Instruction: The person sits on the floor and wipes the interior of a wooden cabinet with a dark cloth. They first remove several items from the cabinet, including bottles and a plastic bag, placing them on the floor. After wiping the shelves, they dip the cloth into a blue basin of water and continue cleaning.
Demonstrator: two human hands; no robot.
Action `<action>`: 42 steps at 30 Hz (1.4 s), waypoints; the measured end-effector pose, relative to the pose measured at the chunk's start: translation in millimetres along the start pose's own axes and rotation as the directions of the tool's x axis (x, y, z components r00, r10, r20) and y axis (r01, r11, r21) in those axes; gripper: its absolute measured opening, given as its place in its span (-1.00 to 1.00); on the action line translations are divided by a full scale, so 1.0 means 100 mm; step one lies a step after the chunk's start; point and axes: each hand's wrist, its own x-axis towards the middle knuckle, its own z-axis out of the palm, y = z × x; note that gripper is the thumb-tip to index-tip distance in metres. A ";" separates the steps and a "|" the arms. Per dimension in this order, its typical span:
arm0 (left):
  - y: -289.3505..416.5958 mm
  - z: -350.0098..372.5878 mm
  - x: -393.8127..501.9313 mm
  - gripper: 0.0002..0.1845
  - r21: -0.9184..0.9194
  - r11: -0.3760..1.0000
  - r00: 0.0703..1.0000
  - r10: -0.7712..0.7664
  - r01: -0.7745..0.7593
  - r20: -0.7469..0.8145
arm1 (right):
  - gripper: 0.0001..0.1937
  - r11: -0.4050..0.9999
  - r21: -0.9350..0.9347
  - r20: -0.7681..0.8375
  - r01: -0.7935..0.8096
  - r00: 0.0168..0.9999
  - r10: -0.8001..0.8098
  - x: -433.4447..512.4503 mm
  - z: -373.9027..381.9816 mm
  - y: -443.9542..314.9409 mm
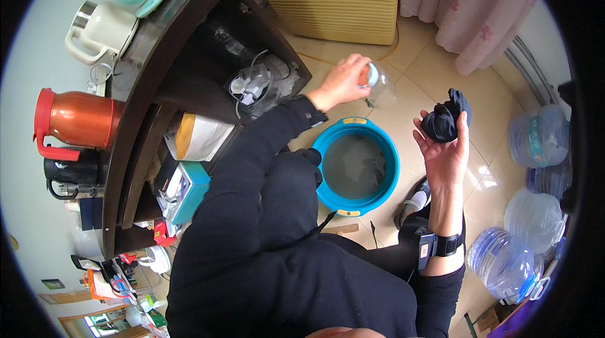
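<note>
My left hand [344, 82] grips a clear jar [382, 92] by its top, where a pale blue ring and an orange part show between the fingers. The jar is tilted and slightly blurred, above the floor just beyond the basin. Palm up, my right hand [442, 149] holds a bunched black cloth [444, 118] to the right of the basin. Between my legs stands a round blue plastic basin [396, 168] with yellow handle pieces. Greyish, cloudy water [352, 168] fills part of it, with reflections and a darker patch on the right.
At left, a dark wooden cabinet [184, 31] carries a red thermos jug [80, 118], a cream kettle [106, 28] and a black jug [71, 165]. Large clear water bottles [503, 260] line the right side. A yellow ribbed panel [331, 0] and pink curtain [472, 2] stand beyond the basin.
</note>
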 end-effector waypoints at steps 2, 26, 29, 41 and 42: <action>0.00 -0.48 -0.29 -0.30 0.014 1.000 1.000 -0.015 0.015 -0.014 | -0.36 1.000 -0.002 0.022 -0.009 1.000 0.009 0.01 0.02 0.04; -0.60 -1.23 -4.92 -0.26 0.141 0.525 0.541 -0.833 0.839 -0.119 | -0.34 0.984 -0.017 0.156 -0.176 0.972 0.176 0.11 -0.12 0.30; -0.72 -1.02 -5.12 -0.24 0.170 0.443 0.468 -0.870 0.880 -0.159 | -0.35 0.985 -0.025 0.143 -0.171 0.975 0.173 0.11 -0.11 0.31; -0.71 -0.86 -5.06 -0.32 0.371 0.245 0.308 -0.944 0.895 -0.118 | -0.33 0.987 -0.126 0.087 -0.100 0.990 0.111 0.06 0.01 0.39; -0.68 -0.87 -5.00 -0.31 0.411 0.244 0.333 -0.930 0.878 -0.159 | -0.34 0.988 -0.116 0.088 -0.104 0.989 0.115 0.06 0.02 0.38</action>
